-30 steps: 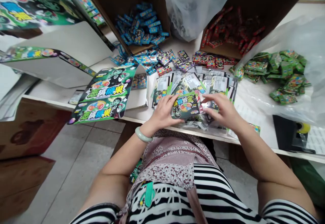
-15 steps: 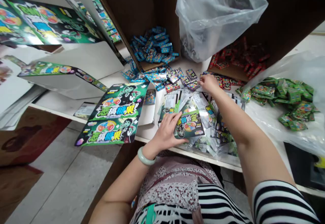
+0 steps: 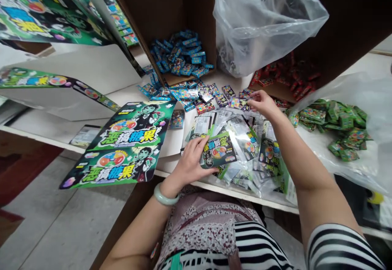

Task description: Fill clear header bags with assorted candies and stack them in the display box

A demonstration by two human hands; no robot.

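My left hand, a pale bangle on its wrist, grips the left edge of a dark green printed candy packet, thumb at the lower side and fingers on the upper side. Under and around that packet lie several clear plastic packets with similar print, overlapping in a pile. Farther back, my right hand is closed, its fingertips on a small purple candy box. Next to this box are other small dark purple boxes and a red one.
Blue candy boxes spill from a tipped carton on the left; red ones lie in another. A clear plastic bag hangs between them. Green sachets rest on plastic at right. A printed display box overhangs the table's front edge.
My right hand has come slightly nearer and now has the purple box at its fingertips. The left hand still grips the packet. The whole view has shifted a little.
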